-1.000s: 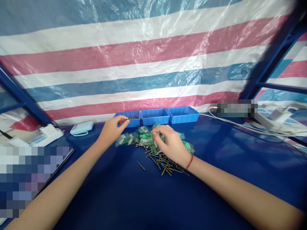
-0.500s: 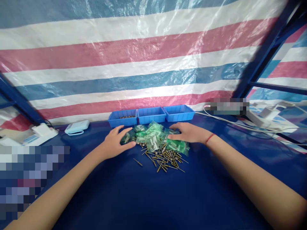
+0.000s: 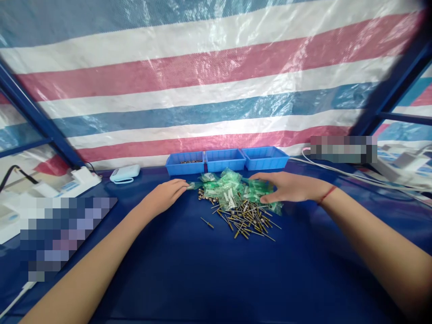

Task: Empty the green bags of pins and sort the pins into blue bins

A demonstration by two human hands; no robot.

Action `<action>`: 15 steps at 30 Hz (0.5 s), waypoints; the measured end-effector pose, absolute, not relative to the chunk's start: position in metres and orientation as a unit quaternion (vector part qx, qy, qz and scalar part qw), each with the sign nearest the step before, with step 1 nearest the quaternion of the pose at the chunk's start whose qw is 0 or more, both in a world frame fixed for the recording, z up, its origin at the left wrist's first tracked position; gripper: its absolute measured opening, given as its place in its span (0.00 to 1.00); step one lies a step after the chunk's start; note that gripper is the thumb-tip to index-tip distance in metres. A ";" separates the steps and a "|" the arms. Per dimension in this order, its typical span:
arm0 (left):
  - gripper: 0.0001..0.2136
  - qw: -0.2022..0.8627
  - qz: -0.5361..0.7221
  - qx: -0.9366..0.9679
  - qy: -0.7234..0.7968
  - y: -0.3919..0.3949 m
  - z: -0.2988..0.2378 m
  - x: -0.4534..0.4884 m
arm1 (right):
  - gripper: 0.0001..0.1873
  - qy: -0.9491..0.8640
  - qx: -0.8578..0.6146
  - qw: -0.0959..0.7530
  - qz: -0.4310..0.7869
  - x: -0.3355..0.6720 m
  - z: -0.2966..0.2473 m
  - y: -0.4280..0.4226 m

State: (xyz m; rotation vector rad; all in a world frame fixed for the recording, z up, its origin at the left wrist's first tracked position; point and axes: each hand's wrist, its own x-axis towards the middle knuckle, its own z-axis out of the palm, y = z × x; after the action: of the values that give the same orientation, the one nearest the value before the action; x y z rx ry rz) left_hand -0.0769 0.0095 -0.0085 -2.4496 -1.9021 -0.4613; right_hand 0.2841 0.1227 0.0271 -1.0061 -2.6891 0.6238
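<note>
Small clear-green plastic bags [image 3: 227, 182] with white pieces inside lie heaped on the blue tabletop. My left hand [image 3: 167, 194] is at the heap's left side, its fingers closed on the edge of a green plastic bag [image 3: 195, 185]. My right hand [image 3: 292, 186] rests over the bags on the right, thumb and fingers apart, touching a green bag [image 3: 259, 188] between them. In front of the bags spreads a loose pile of blind rivets [image 3: 248, 218]. One rivet [image 3: 207, 223] lies apart on the left. Small shiny metal parts [image 3: 206, 196] sit beside the left bag.
Three blue bins [image 3: 225, 158] stand in a row behind the heap; small metal parts [image 3: 191, 161] lie in the left one. A light-blue device [image 3: 125, 173] is at the back left. Power strips [image 3: 76, 182] and white cables [image 3: 340, 173] lie at the sides. Striped sheeting hangs behind.
My left hand's fingers have come together on the bag edge and drawn it slightly left, baring more metal parts. My right hand stays over the bags. The view has shifted left.
</note>
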 end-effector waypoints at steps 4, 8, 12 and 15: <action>0.20 0.019 -0.164 -0.755 -0.634 0.010 -0.008 -0.075 | 0.18 -0.913 -0.341 0.130 0.185 0.286 0.035 0.127; 0.17 0.001 -0.149 -0.771 -0.619 0.006 -0.003 -0.073 | 0.14 -0.884 -0.377 0.190 0.202 0.285 0.054 0.120; 0.21 -0.042 -0.159 -0.772 -0.614 0.003 0.000 -0.072 | 0.20 -0.830 -0.374 0.276 0.310 0.247 0.065 0.100; 0.28 -0.093 -0.235 -0.723 -0.642 0.006 -0.005 -0.077 | 0.21 -0.819 -0.314 0.328 0.351 0.190 0.056 0.082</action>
State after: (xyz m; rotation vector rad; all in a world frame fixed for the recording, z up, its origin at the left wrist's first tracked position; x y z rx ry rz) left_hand -0.0770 0.0057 -0.0048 -2.4187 -2.1474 -0.7866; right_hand 0.1902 0.0823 0.0561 -0.8216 -2.1440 0.9199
